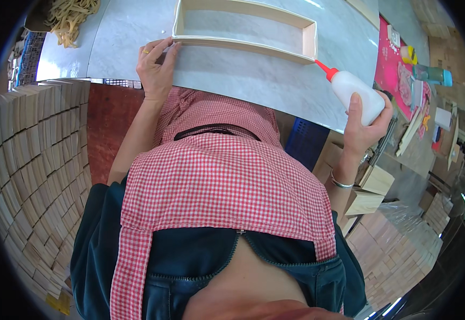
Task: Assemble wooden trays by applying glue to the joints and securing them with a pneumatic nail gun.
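A long, narrow rectangular wooden frame (243,45) lies on the pale marbled tabletop, and the tabletop shows through its middle. White glue lines its upper edges. My left hand (156,69) pinches the frame's near left corner between thumb and fingers. In my right hand (368,120) is a white glue bottle (359,96) with a red nozzle, tilted so that the tip touches or nearly touches the frame's near right corner. The fingers wrap round the bottle, with the thumb on its near side.
Rubber bands (72,16) sit in a heap at the far left of the marbled table (120,32). Stacked wooden pieces (35,176) rise close on my left. A pink-covered surface (390,69) with a teal bottle (432,75) is at right. Below it are wooden boxes (365,201).
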The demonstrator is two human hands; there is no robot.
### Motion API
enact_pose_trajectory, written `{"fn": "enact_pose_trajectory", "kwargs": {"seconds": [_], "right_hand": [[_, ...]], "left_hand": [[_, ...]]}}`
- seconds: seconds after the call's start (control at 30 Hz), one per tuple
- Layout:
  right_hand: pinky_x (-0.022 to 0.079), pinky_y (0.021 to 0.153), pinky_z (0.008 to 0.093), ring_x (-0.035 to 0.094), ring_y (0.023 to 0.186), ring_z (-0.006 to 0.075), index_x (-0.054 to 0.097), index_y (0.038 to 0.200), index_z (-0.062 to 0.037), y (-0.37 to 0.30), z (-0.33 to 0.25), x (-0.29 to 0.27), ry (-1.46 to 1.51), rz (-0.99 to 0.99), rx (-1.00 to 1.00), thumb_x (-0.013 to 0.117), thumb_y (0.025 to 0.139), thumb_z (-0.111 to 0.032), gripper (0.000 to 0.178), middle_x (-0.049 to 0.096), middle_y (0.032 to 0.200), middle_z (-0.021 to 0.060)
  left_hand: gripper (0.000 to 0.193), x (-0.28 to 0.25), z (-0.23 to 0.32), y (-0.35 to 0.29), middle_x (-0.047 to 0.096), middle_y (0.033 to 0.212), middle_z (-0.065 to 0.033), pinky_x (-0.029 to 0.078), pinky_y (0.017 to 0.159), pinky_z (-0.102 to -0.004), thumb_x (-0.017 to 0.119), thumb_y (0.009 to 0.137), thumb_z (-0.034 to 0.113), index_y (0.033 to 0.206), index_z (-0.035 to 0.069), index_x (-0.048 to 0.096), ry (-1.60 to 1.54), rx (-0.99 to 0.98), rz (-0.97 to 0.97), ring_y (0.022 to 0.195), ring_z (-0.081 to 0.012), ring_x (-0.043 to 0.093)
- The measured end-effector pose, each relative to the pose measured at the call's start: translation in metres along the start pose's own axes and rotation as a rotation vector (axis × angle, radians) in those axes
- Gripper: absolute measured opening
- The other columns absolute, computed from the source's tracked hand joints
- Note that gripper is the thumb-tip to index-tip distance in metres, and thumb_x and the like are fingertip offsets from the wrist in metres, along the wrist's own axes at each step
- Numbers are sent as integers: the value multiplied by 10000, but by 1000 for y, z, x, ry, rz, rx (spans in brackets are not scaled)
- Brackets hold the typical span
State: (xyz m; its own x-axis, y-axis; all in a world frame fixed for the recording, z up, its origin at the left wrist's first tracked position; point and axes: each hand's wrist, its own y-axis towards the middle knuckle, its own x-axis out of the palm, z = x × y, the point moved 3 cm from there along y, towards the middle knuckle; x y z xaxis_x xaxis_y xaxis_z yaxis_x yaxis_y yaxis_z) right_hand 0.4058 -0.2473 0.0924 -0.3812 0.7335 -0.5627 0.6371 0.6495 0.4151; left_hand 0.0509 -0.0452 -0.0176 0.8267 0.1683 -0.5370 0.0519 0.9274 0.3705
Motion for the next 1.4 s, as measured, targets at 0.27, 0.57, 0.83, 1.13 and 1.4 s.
{"fn": "enact_pose_trajectory", "kwargs": {"seconds": [0.27, 0.57, 0.83, 1.13, 1.4], "right_hand": [[594, 737, 371, 623, 903, 277, 537, 1218, 11, 10, 26, 15, 107, 130, 98, 786, 866, -185, 474, 613, 1096, 175], [627, 712, 381, 643, 955, 384, 403, 1289, 44, 19, 41, 20, 485, 196, 245, 666, 932, -169, 492, 510, 1207, 256], [620, 726, 372, 654, 921, 366, 396, 1283, 49, 19, 40, 25, 517, 240, 223, 672, 935, -161, 490, 526, 1183, 251], [617, 721, 364, 671, 865, 349, 390, 1279, 59, 15, 39, 25, 565, 247, 199, 675, 941, -160, 493, 547, 1165, 254], [639, 726, 400, 632, 990, 399, 408, 1276, 43, 11, 46, 26, 558, 243, 249, 631, 951, -174, 450, 517, 1202, 248]], "left_hand": [[239, -2, -11, -3, 690, 1019, -55, 490, 741, -275, 782, 836, 86, 1076, 83, 787, -89, 28, 32, 888, -170, 568], [407, -25, -26, 30, 639, 1118, -90, 476, 813, -298, 613, 810, -27, 1175, 100, 738, 503, 311, -184, 958, -230, 541], [452, -38, -37, 24, 564, 1237, -105, 448, 933, -363, 559, 820, 4, 1238, 98, 706, 303, 252, -361, 1020, -266, 517], [525, -31, 44, 9, 532, 1373, -108, 398, 1047, -418, 506, 761, -39, 1216, 110, 722, 37, 161, -333, 1250, -315, 441], [537, -22, 54, 37, 475, 1502, -80, 293, 1168, -496, 521, 694, -42, 1146, 143, 744, 510, 513, -372, 1480, -357, 272]]}}
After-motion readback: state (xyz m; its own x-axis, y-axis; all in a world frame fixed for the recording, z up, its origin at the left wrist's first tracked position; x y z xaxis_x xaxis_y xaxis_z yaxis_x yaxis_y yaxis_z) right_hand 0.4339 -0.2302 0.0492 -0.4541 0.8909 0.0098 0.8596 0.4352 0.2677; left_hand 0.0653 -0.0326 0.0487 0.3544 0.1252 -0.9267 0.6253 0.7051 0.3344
